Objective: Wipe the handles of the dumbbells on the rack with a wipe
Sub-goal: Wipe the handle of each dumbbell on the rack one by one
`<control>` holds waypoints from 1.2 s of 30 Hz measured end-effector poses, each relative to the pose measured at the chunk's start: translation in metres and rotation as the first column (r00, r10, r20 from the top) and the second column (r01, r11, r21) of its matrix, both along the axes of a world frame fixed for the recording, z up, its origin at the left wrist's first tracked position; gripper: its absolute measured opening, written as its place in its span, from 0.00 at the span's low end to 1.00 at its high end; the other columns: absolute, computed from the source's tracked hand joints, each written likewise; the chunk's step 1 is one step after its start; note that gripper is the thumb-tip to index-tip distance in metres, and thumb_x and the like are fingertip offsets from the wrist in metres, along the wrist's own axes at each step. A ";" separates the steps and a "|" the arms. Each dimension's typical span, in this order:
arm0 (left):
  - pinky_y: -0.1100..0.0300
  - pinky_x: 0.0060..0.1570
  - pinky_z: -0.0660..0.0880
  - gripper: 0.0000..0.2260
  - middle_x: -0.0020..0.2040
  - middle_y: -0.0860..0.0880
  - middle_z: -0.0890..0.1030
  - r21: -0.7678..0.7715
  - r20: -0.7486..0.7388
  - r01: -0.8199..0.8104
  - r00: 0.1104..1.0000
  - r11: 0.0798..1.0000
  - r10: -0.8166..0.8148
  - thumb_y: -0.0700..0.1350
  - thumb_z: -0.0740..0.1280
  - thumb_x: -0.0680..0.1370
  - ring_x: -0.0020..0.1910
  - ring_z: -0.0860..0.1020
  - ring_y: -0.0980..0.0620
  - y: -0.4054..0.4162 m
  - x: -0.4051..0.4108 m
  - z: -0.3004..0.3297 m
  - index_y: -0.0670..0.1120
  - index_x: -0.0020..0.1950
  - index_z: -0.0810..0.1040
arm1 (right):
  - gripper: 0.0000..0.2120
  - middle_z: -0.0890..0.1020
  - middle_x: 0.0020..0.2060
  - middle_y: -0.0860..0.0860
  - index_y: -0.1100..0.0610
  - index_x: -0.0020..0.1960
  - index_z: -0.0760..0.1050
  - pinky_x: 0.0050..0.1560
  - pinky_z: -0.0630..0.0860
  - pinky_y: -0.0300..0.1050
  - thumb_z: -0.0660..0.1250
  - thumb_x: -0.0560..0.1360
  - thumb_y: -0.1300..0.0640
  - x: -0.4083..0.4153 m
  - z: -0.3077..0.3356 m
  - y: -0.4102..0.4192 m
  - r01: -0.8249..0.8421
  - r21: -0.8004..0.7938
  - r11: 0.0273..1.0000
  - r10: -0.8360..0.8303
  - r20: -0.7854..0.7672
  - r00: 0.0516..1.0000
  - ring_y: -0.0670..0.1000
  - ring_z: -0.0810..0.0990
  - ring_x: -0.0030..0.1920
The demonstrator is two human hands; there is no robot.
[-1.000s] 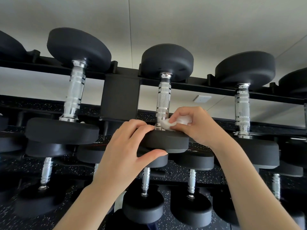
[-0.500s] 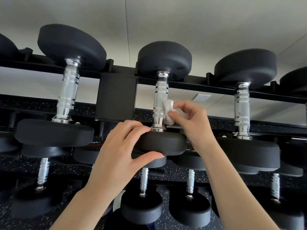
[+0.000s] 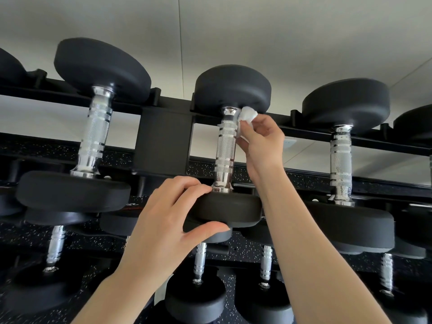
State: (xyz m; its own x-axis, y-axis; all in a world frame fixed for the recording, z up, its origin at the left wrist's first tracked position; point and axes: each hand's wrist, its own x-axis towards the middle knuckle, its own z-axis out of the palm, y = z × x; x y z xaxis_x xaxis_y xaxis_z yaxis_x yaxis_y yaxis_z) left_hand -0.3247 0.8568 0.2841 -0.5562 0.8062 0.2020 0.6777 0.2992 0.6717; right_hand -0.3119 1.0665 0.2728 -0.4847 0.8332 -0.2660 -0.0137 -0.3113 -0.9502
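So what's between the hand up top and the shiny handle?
The white wipe, pinched by the right hand against the handle, in the head view.

Top-row dumbbells (image 3: 230,146): three whole; one wipe (image 3: 248,114).

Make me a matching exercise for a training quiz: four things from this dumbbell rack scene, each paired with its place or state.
Things:
1. wipe
2. left hand
3. right hand
4. middle handle

States:
A. grips the near black weight head
B. bunched white, at the handle's top end
C. knurled chrome, upright between two black heads
D. pinches the wipe

Pairs: 1-B, 2-A, 3-D, 4-C
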 end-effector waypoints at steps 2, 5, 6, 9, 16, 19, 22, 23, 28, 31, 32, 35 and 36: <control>0.57 0.53 0.69 0.22 0.55 0.56 0.72 -0.003 -0.001 0.000 1.000 1.000 0.000 0.61 0.66 0.72 0.54 0.73 0.54 0.000 0.000 0.000 0.47 0.58 0.78 | 0.05 0.78 0.37 0.53 0.60 0.45 0.72 0.40 0.78 0.44 0.64 0.75 0.68 0.000 -0.003 0.001 -0.031 -0.053 0.998 0.030 -0.024 0.999 0.52 0.77 0.40; 0.57 0.54 0.69 0.23 0.55 0.56 0.72 -0.008 -0.007 0.001 1.000 1.000 -0.001 0.62 0.66 0.72 0.54 0.73 0.54 0.000 0.001 0.000 0.47 0.58 0.78 | 0.05 0.79 0.39 0.55 0.60 0.48 0.73 0.40 0.79 0.43 0.63 0.76 0.68 0.004 -0.006 0.003 -0.105 -0.112 0.988 0.095 -0.091 0.991 0.51 0.79 0.39; 0.57 0.54 0.69 0.23 0.55 0.56 0.73 -0.008 -0.009 -0.001 1.000 1.000 0.001 0.62 0.65 0.72 0.54 0.73 0.54 0.000 0.001 0.000 0.47 0.58 0.78 | 0.05 0.79 0.40 0.56 0.61 0.49 0.73 0.40 0.79 0.44 0.62 0.76 0.69 0.005 -0.006 0.004 -0.125 -0.123 0.985 0.112 -0.112 0.987 0.51 0.79 0.38; 0.57 0.55 0.69 0.23 0.56 0.56 0.73 -0.005 -0.011 -0.002 1.000 1.000 0.002 0.62 0.66 0.72 0.55 0.73 0.54 -0.001 0.002 -0.001 0.47 0.58 0.78 | 0.05 0.80 0.38 0.55 0.61 0.48 0.73 0.41 0.79 0.45 0.62 0.76 0.69 0.007 -0.010 0.007 -0.169 -0.166 0.972 0.144 -0.148 0.978 0.49 0.80 0.35; 0.59 0.57 0.68 0.23 0.56 0.57 0.72 -0.002 -0.016 -0.006 1.000 1.000 0.006 0.61 0.66 0.72 0.55 0.73 0.55 0.000 0.002 -0.001 0.47 0.58 0.78 | 0.08 0.80 0.41 0.57 0.62 0.53 0.73 0.45 0.81 0.47 0.59 0.77 0.70 0.008 -0.014 0.011 -0.325 -0.270 0.906 0.269 -0.226 0.936 0.52 0.79 0.40; 0.60 0.57 0.68 0.22 0.56 0.57 0.72 0.003 -0.021 -0.003 1.000 1.000 0.003 0.62 0.66 0.72 0.55 0.73 0.55 0.000 0.003 0.000 0.47 0.58 0.77 | 0.08 0.78 0.48 0.62 0.63 0.53 0.72 0.52 0.79 0.55 0.58 0.77 0.70 0.013 -0.017 0.009 -0.382 -0.299 0.875 0.315 -0.247 0.916 0.62 0.77 0.51; 0.62 0.58 0.67 0.23 0.56 0.56 0.72 0.000 -0.023 -0.001 1.000 1.000 0.001 0.61 0.65 0.73 0.56 0.72 0.55 -0.001 0.003 0.000 0.46 0.58 0.77 | 0.10 0.77 0.53 0.65 0.65 0.55 0.71 0.57 0.75 0.61 0.58 0.76 0.72 0.015 -0.020 0.007 -0.384 -0.309 0.870 0.332 -0.208 0.920 0.67 0.76 0.57; 0.63 0.58 0.67 0.23 0.56 0.57 0.72 -0.004 -0.025 0.000 1.000 1.000 0.000 0.61 0.66 0.73 0.56 0.72 0.55 -0.001 0.002 0.000 0.46 0.58 0.77 | 0.11 0.77 0.53 0.65 0.66 0.57 0.70 0.58 0.74 0.63 0.58 0.76 0.73 0.015 -0.021 0.007 -0.374 -0.308 0.875 0.326 -0.199 0.924 0.68 0.75 0.59; 0.62 0.58 0.67 0.23 0.56 0.56 0.72 -0.010 -0.031 -0.001 1.000 1.000 0.000 0.61 0.66 0.73 0.55 0.72 0.55 -0.001 0.003 0.000 0.46 0.59 0.77 | 0.11 0.77 0.53 0.65 0.64 0.54 0.71 0.56 0.76 0.62 0.57 0.75 0.74 0.015 -0.020 0.006 -0.354 -0.261 0.898 0.309 -0.198 0.930 0.70 0.73 0.61; 0.61 0.57 0.67 0.23 0.56 0.56 0.72 -0.018 -0.031 -0.004 1.000 1.000 0.003 0.61 0.65 0.73 0.56 0.72 0.54 -0.001 0.003 0.000 0.46 0.59 0.78 | 0.13 0.80 0.48 0.62 0.69 0.61 0.70 0.61 0.70 0.67 0.57 0.77 0.70 0.019 -0.020 0.006 -0.393 -0.240 0.888 0.339 -0.237 0.910 0.70 0.73 0.61; 0.62 0.57 0.67 0.23 0.56 0.56 0.72 -0.018 -0.031 -0.006 1.000 1.000 0.006 0.61 0.65 0.73 0.56 0.72 0.54 -0.001 0.003 0.000 0.46 0.59 0.78 | 0.13 0.82 0.44 0.59 0.70 0.60 0.70 0.62 0.70 0.66 0.57 0.78 0.68 0.021 -0.019 0.006 -0.406 -0.251 0.879 0.343 -0.258 0.903 0.68 0.76 0.59; 0.63 0.58 0.67 0.23 0.56 0.56 0.72 -0.018 -0.036 -0.005 0.999 1.000 0.004 0.61 0.65 0.73 0.56 0.72 0.55 -0.001 0.003 0.000 0.46 0.59 0.77 | 0.10 0.83 0.37 0.54 0.65 0.49 0.75 0.60 0.74 0.60 0.57 0.80 0.62 0.022 -0.015 0.005 -0.414 -0.298 0.860 0.325 -0.304 0.895 0.60 0.81 0.51; 0.64 0.58 0.66 0.23 0.56 0.56 0.72 -0.017 -0.034 -0.003 0.999 1.000 0.003 0.61 0.65 0.73 0.56 0.72 0.55 -0.001 0.003 0.000 0.46 0.59 0.77 | 0.09 0.83 0.40 0.56 0.65 0.50 0.74 0.58 0.75 0.59 0.58 0.80 0.61 0.020 -0.015 0.005 -0.396 -0.302 0.867 0.308 -0.298 0.903 0.60 0.81 0.51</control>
State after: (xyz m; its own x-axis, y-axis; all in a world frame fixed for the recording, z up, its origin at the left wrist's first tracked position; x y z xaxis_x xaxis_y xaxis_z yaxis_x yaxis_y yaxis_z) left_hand -0.3219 0.8556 0.2843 -0.5516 0.8080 0.2070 0.6994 0.3128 0.6426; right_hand -0.2917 1.0717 0.2583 -0.8115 0.4692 -0.3483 -0.0460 -0.6455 -0.7624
